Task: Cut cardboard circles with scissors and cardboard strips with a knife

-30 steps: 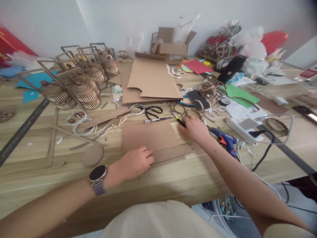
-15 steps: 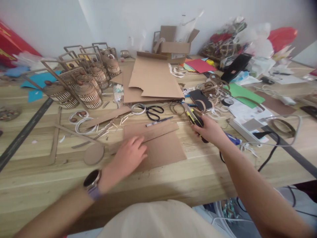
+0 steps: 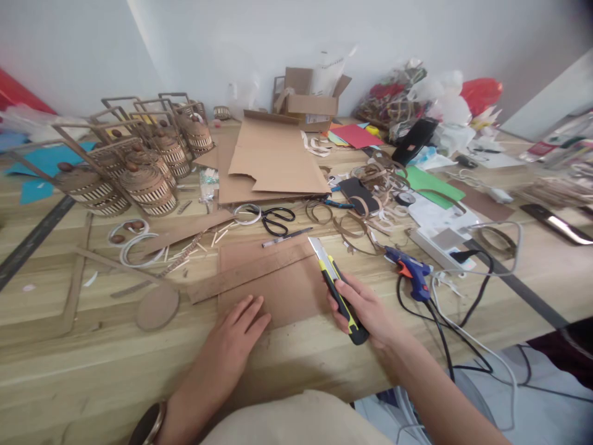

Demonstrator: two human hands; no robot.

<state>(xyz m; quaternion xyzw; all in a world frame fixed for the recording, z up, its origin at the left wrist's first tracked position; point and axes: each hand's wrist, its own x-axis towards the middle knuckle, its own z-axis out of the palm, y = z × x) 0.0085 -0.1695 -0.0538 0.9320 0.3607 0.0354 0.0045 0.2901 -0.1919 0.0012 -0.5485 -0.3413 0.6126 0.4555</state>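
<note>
My right hand (image 3: 364,309) is closed around a black and yellow utility knife (image 3: 340,296), its blade out and pointing up and left over the right edge of a cardboard piece (image 3: 296,293). My left hand (image 3: 231,337) lies with fingers spread near that piece's lower left, fingertips at its edge. Across the piece rests a long flat brown strip (image 3: 250,272), slanting up to the right. A pen (image 3: 287,238) lies just beyond it. Left of the strip is a cardboard disc (image 3: 157,306).
Black-handled scissors (image 3: 278,220) and white rings (image 3: 139,247) lie farther back. Several small lidded baskets (image 3: 148,185) stand at left. Large cardboard sheets (image 3: 278,154) are at the back. To the right are a blue glue gun (image 3: 412,272) and a power strip (image 3: 440,250) with trailing cords.
My right hand has brought the utility knife left and nearer to me, beside the cardboard. My left hand has slid off the strip toward me. The view has shifted right.
</note>
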